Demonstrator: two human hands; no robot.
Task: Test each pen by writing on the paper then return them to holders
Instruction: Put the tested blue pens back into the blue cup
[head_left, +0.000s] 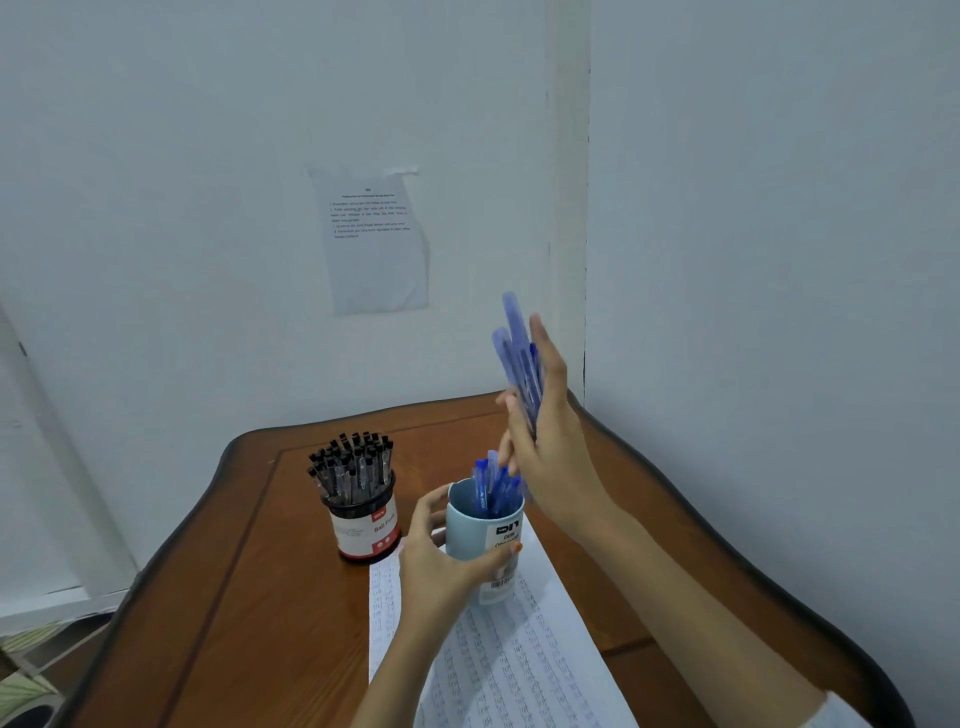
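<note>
The wooden counter (234, 597) filled the near part of the scene and ran into a corner of pale walls. Toward its left stood a round red-and-white holder (363, 530), upright and packed with black-capped pens (353, 462) that fanned out slightly above its rim. On the far wall above it hung a printed sheet (371, 239), its text too small to read. Just to the right of the red-and-white holder, and near it, lay the paper (519, 675), a long white sheet covered in rows of pen marks that ran from the middle of the counter toward the near edge. The left hand (441, 561) reached in over this paper and gripped the pale blue holder (485, 540), fingers curled round its left side and the thumb across its labelled front. The holder sat at the far end of the paper — whether resting on it or lifted just clear could not be told. Inside it a cluster of blue pens (493, 488) stood upright, caps above the rim. Directly above and slightly right, the right hand (545, 457) was raised over the holder's mouth, holding a bundle of blue pens (519, 358) against its fingers — the bundle pointed up and a little left, smeared by blur, so the pens could not be counted.
</note>
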